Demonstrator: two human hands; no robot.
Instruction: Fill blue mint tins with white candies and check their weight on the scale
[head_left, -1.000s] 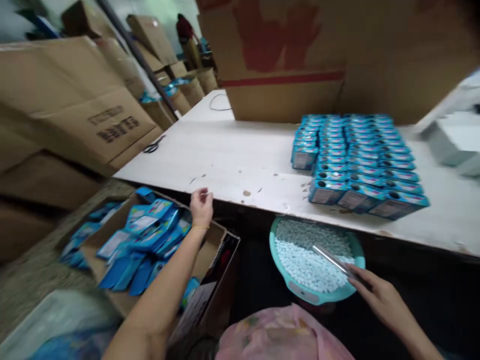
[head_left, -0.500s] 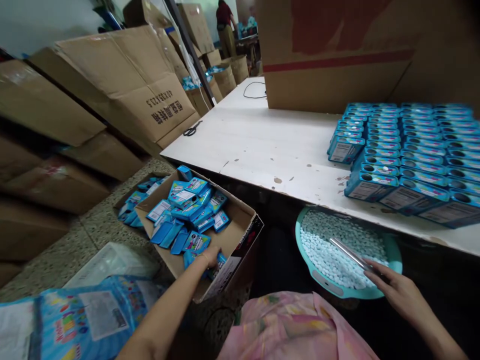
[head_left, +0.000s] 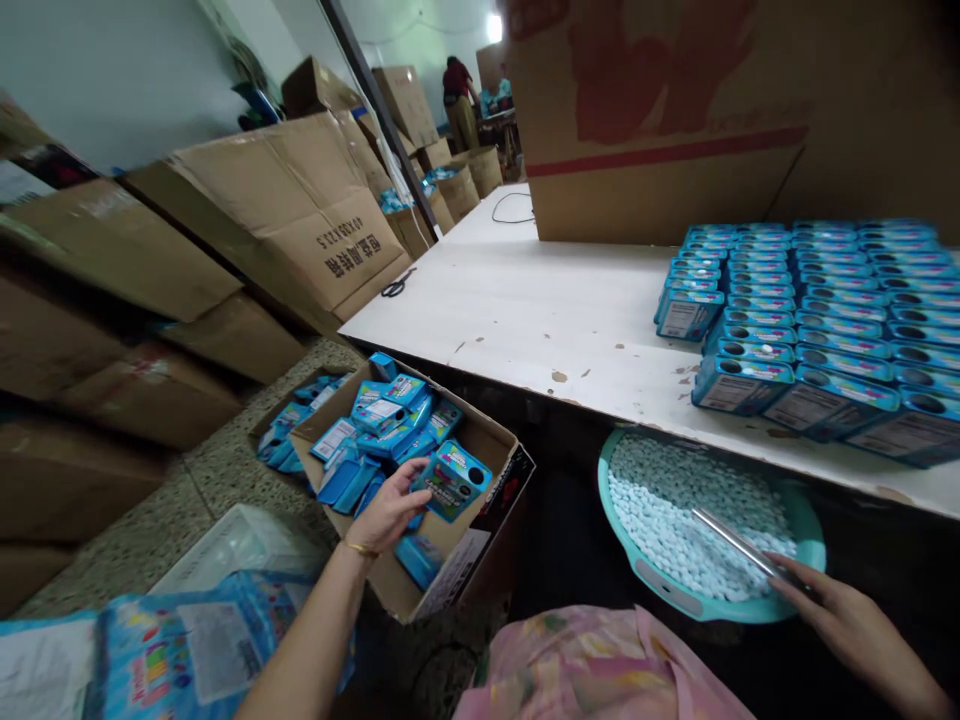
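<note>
Left hand [head_left: 388, 508] grasps a blue packet [head_left: 452, 480] by its near end, over the open carton [head_left: 480, 515] of similar packets. Right hand [head_left: 832, 600] grips a metal tube [head_left: 739, 542], its far end above white pellets [head_left: 675, 500] in the teal basin [head_left: 652, 583], beside the table [head_left: 480, 300].

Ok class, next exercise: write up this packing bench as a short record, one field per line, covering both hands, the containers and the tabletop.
left hand: holds small blue box over open carton
open carton: more blue boxes inside, lying jumbled
right hand: holds slim metal tool over turquoise basin
turquoise basin: pale blue pellets, partly in shadow
white tabletop: rows of upright blue boxes, scissors, large carton with red stripe
background: one person, standing
</note>
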